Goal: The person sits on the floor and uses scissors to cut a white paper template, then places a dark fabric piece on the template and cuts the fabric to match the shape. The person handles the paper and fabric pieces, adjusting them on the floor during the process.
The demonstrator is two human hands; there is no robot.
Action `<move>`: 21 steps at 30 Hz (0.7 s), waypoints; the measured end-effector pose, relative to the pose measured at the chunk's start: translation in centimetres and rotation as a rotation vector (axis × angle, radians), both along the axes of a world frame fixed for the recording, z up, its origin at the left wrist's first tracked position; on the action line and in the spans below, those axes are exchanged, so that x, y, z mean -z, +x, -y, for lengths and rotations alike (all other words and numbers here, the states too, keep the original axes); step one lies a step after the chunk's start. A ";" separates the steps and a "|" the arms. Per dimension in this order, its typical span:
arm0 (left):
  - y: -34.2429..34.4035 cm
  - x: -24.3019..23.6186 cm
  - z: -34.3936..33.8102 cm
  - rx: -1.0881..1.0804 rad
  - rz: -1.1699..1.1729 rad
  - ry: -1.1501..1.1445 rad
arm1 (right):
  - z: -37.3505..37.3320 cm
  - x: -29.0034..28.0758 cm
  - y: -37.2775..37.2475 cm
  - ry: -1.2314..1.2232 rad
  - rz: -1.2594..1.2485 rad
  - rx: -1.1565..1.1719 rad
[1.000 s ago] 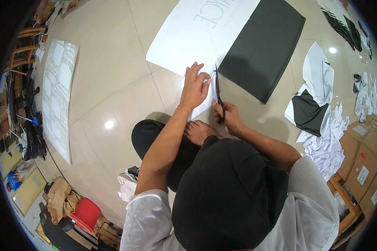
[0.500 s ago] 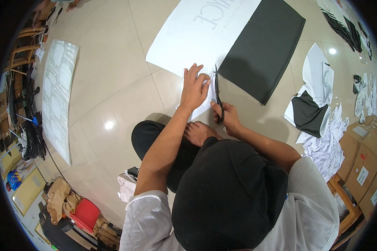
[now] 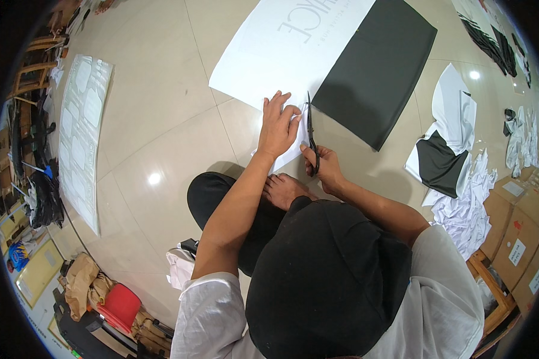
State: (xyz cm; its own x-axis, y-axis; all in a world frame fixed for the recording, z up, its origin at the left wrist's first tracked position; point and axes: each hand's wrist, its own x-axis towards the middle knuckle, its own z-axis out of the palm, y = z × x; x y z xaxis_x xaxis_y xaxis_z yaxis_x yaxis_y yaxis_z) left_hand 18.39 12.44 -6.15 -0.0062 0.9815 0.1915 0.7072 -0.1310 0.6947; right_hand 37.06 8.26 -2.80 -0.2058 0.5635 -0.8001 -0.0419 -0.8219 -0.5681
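A broad white sheet [image 3: 275, 66], which looks like fabric and has faint grey lettering, lies on the floor ahead of me, with a black panel [image 3: 374, 72] along its right side. My left hand [image 3: 278, 125] rests at the sheet's near edge. Two or so of its fingers stretch over the white, while thumb and forefinger pinch together at a folded strip [image 3: 293, 154] of the same white. Black-handled scissors [image 3: 311, 131] are in my right hand [image 3: 324, 164], fingers through the handles. Their blades point away from me, beside the strip and near the black panel's corner.
My bare foot [image 3: 286, 190] is close below the strip. Right of me lie a white-and-black cloth piece [image 3: 443, 149], a heap of white scraps [image 3: 464, 209] and cardboard boxes [image 3: 515, 239]. A clear plastic-wrapped panel [image 3: 85, 143] and a red chair [image 3: 118, 306] are at left.
Almost nothing differs. Both hands and the scissors keep their places; the view has shifted very slightly.
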 end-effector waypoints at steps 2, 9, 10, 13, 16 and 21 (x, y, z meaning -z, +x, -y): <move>0.0 0.0 0.0 0.000 -0.005 0.004 | 0.0 0.0 0.1 0.006 -0.001 0.000; 0.1 0.0 0.0 -0.005 -0.019 0.019 | 0.0 0.5 0.5 0.032 0.018 -0.005; 0.1 0.0 0.0 -0.007 -0.020 0.019 | 0.0 0.6 0.6 0.037 0.021 -0.009; 0.1 0.0 0.0 -0.014 -0.025 0.019 | 0.0 0.8 0.9 0.045 0.032 -0.023; 0.2 0.0 0.1 -0.020 -0.034 0.015 | -0.2 0.8 1.3 0.047 0.046 -0.039; 0.2 -0.1 0.1 -0.025 -0.045 0.012 | -0.5 1.0 1.9 0.047 0.062 -0.066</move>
State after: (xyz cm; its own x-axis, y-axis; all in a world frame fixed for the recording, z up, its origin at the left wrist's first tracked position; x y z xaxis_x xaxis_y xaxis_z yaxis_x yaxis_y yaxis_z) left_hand 18.58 12.34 -6.10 -0.0219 0.9788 0.2037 0.7409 -0.1209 0.6606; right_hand 38.92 8.73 -3.78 -0.1948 0.5875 -0.7854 0.0483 -0.7940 -0.6060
